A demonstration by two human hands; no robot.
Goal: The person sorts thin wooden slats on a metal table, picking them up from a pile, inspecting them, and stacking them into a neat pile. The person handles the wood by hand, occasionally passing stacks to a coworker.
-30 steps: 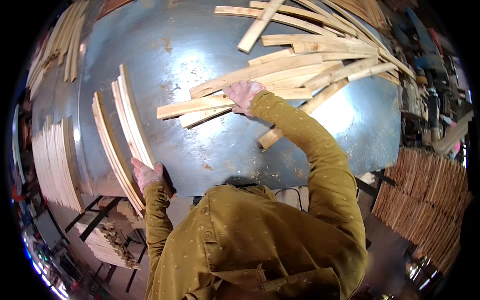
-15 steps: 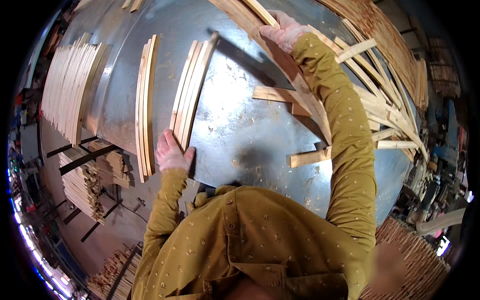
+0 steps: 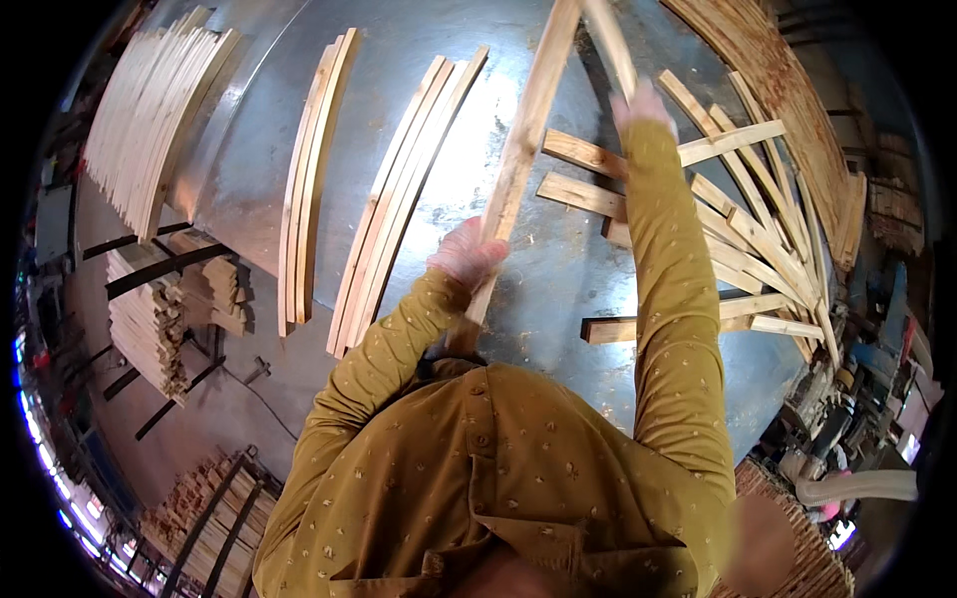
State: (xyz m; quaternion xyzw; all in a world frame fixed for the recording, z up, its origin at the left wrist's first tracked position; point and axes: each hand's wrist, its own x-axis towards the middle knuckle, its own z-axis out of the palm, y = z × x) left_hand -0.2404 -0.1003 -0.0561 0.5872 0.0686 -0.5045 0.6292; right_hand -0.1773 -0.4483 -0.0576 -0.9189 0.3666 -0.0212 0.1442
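Note:
A long wooden board slants over the metal tabletop, its near end close to my shirt. My left hand, in a thin pale glove, is closed around its lower part. Farther off, my right hand is blurred by motion; a thinner wooden strip runs away from it and appears to be in its grip. Both far ends leave the picture at the top. To the left of the board lie several strips side by side, with another small group beyond them.
A wide row of strips lies at the table's far left. On the right, loose wooden pieces cross in a heap beside a brown wooden panel. Stacked wood on dark metal bars stands below the left edge.
My left hand has left the side-by-side strips and now grips the board, which has swung left and more upright. My right hand has moved slightly right and nearer, with the thin strip.

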